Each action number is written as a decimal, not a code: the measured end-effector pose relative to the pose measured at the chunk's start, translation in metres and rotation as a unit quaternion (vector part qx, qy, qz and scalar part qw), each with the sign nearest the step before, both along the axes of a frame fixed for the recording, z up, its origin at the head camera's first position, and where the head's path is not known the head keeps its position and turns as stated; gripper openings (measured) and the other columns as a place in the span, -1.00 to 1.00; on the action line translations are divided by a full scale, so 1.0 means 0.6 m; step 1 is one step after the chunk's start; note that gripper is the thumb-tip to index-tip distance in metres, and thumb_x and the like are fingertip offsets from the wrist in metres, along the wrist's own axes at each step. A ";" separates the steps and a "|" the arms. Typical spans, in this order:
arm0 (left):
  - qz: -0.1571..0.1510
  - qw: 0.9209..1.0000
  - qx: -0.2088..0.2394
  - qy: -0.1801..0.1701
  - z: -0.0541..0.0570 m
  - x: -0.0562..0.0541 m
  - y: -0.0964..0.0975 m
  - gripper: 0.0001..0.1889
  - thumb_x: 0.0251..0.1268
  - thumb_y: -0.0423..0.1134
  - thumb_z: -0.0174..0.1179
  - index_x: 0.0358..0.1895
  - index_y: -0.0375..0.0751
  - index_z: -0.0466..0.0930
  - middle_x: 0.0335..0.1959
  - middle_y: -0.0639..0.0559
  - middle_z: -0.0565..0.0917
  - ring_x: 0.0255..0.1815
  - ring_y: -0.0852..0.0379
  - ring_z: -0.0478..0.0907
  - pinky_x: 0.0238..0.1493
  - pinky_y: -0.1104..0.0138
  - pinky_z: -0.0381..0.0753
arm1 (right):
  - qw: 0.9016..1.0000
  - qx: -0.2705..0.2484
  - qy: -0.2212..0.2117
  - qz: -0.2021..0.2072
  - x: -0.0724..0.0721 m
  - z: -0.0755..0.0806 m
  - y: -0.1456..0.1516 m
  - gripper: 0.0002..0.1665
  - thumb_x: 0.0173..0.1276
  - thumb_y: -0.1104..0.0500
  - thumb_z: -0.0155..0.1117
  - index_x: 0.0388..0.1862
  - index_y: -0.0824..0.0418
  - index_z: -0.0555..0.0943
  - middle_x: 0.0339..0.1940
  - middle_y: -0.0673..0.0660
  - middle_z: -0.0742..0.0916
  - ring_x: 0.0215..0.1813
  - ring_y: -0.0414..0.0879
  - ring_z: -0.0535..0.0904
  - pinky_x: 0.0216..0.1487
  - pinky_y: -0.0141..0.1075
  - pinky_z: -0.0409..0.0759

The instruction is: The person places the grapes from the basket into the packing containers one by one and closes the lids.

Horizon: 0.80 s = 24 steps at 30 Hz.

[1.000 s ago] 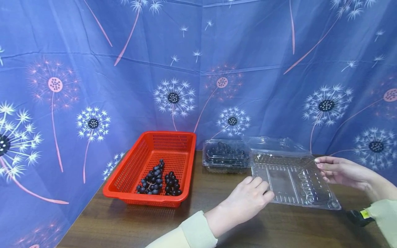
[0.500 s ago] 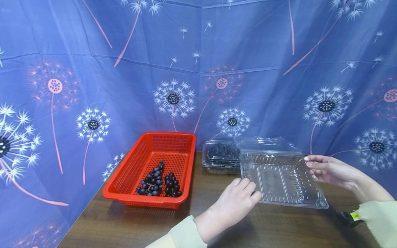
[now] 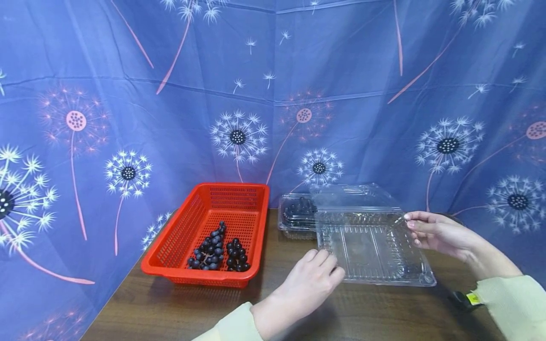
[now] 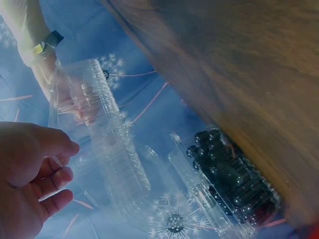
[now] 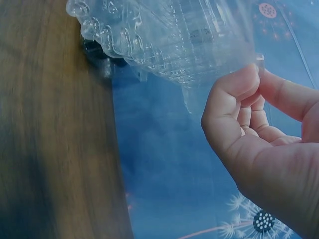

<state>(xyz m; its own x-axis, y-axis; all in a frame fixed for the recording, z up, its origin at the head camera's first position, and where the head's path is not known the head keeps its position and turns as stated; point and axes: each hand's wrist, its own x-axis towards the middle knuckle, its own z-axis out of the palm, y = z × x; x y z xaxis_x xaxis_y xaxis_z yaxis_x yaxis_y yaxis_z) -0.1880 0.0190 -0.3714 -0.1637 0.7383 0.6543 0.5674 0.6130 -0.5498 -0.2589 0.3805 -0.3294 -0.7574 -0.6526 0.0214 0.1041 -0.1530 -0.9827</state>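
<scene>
An unfilled clear plastic clamshell container (image 3: 367, 253) is held up over the table, its lid (image 3: 354, 196) standing open at the back. My left hand (image 3: 300, 284) pinches its rim at the near left, thumb and curled fingers at the edge in the left wrist view. At the right side my right hand (image 3: 443, 239) pinches the rim between thumb and forefinger, as the right wrist view shows close up. Behind it stands a closed clear box of dark grapes (image 3: 296, 215), partly covered by the held container.
On the left of the wooden table (image 3: 362, 315) stands a red slotted basket (image 3: 170, 246) with two bunches of grapes (image 3: 209, 248) in it. A blue cloth (image 3: 362, 71) with a dandelion print hangs behind. A dark strap with a yellow tag (image 3: 473, 298) is at the right sleeve.
Both hands have moved left together with the clear container. It now overlaps more of the closed grape box behind. The basket and its grapes have stayed put.
</scene>
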 end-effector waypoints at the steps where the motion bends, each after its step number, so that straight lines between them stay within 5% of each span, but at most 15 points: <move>1: 0.000 1.000 0.001 0.001 0.000 0.001 -0.002 -0.77 0.23 -0.23 -0.23 -0.44 0.10 0.44 -0.37 0.21 0.49 -0.31 0.19 0.43 -0.30 0.38 0.29 | 1.000 0.000 0.001 -0.001 0.000 0.000 -0.003 -0.61 0.48 0.39 -0.26 0.01 0.08 0.49 -0.23 -0.08 0.63 -0.21 -0.24 0.57 -0.12 -0.35 0.57; 10: -0.003 1.000 0.013 0.001 0.008 0.020 -0.028 -0.78 0.18 -0.26 -0.21 -0.45 0.06 0.45 -0.38 0.18 0.50 -0.34 0.19 0.42 -0.34 0.41 0.30 | 0.999 0.005 0.021 -0.025 0.006 -0.014 -0.036 -0.63 0.47 0.39 -0.21 -0.01 0.07 0.50 -0.27 -0.09 0.63 -0.25 -0.25 0.56 -0.18 -0.37 0.56; 24: 0.005 1.000 0.001 -0.020 -0.024 0.014 -0.063 -0.80 0.17 -0.25 -0.21 -0.43 0.03 0.44 -0.36 0.15 0.49 -0.30 0.15 0.44 -0.26 0.36 0.34 | 0.997 0.026 0.025 -0.070 0.019 -0.030 -0.084 -0.73 0.44 0.36 -0.11 -0.06 0.09 0.47 -0.32 -0.09 0.60 -0.28 -0.26 0.55 -0.23 -0.38 0.55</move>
